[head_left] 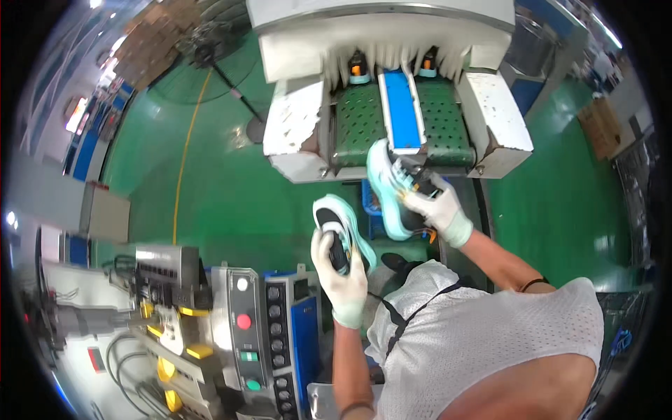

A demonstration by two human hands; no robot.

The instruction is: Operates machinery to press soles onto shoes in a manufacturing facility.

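In a white knit glove, my left hand (341, 276) is closed round a mint-and-black sneaker (342, 213), its toe pointing away from me. My right hand (437, 210), gloved the same way, grips a second mint sneaker (384, 183) with a black upper and an orange heel tab. This second shoe is held farther off and to the right, just before the front end of the conveyor machine. The two shoes are apart from each other. Fingers on the far side of each shoe are hidden.
Ahead stands a white conveyor machine (294, 119) with green perforated belts (358, 124) and a blue centre strip (402, 115). Two dark shoes (359, 68) sit under its fringe. A button panel (245, 336) and machine (171, 301) flank my left; a stand fan (234, 91) is far left.
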